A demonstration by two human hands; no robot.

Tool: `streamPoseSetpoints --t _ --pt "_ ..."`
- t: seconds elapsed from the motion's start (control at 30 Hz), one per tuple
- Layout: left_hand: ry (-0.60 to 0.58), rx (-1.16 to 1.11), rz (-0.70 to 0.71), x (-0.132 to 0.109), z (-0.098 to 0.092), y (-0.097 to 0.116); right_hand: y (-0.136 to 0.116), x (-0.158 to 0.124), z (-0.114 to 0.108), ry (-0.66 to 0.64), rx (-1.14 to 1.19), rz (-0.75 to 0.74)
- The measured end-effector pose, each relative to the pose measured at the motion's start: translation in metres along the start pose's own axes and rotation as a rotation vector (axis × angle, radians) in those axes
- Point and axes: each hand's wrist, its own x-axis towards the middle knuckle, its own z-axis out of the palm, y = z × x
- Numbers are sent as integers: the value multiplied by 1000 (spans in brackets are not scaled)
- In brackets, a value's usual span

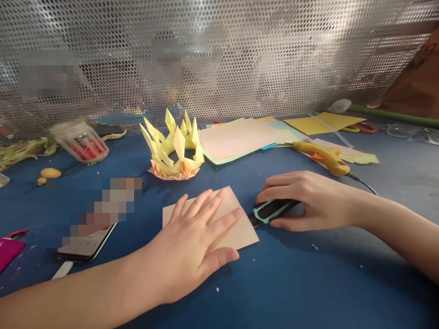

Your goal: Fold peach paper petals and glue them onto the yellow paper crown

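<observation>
A pale pink sheet of paper (242,228) lies on the blue table in front of me. My left hand (197,233) rests flat on it, fingers spread, covering much of its middle. Just right of the sheet, my right hand (302,198) has its fingers wrapped round a black and teal utility knife (272,210). The knife's front end is at the sheet's right edge; its blade is hard to make out. Behind the sheet stands a folded yellow paper crown (178,146) with an orange base.
Colored paper sheets (240,137) lie behind, beside a yellow glue gun (322,155) with a cable. At left are a phone (85,244), a jar of red pieces (84,141) and a magenta item (10,251). A perforated metal panel (219,59) rises at the back.
</observation>
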Motion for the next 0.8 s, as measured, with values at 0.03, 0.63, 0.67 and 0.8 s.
streamPoseSetpoints --t 0.03,0.63,0.67,0.8 --pt "-12 -15 29 1 0 -2 -1 0 0 -12 -4 16" --pt "270 -432 -97 11 12 -2 -1 0 4 -5 19 15" --pt "312 -481 -70 13 10 -2 -1 -1 4 -3 17 18" --pt "281 -647 -68 17 4 0 -4 -1 3 -17 29 31"
